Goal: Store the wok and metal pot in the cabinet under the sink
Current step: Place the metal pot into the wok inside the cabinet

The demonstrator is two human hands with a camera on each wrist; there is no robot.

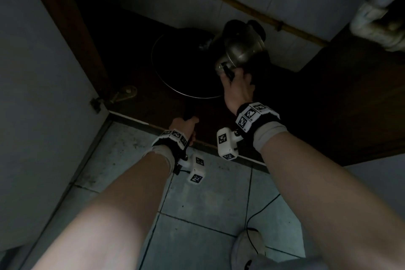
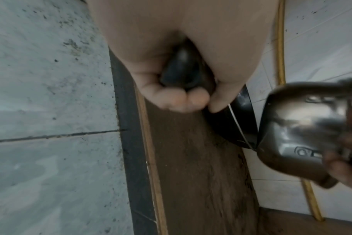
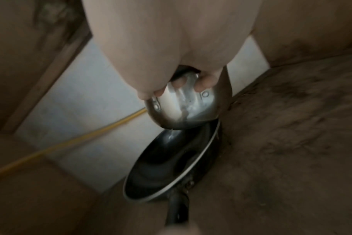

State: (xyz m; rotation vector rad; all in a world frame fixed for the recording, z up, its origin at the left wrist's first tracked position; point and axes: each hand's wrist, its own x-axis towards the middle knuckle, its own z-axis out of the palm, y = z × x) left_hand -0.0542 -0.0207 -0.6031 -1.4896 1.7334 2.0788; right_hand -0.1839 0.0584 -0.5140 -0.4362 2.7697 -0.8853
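Head view: the left hand (image 1: 183, 126) grips the wok (image 1: 184, 63) handle on the dark cabinet floor (image 1: 140, 103); no writing is legible. Left wrist: fingers (image 2: 177, 101) wrap the handle. Right wrist: the right hand (image 3: 171, 63) clasps the blurred metal pot (image 3: 183, 108), seemingly touching the wok's rim.

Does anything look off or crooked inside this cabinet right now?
Yes. The metal pot is tipped on its side, held by the right hand, with its edge against the wok rim. The left hand grips the wok handle. No spill or damage shows.
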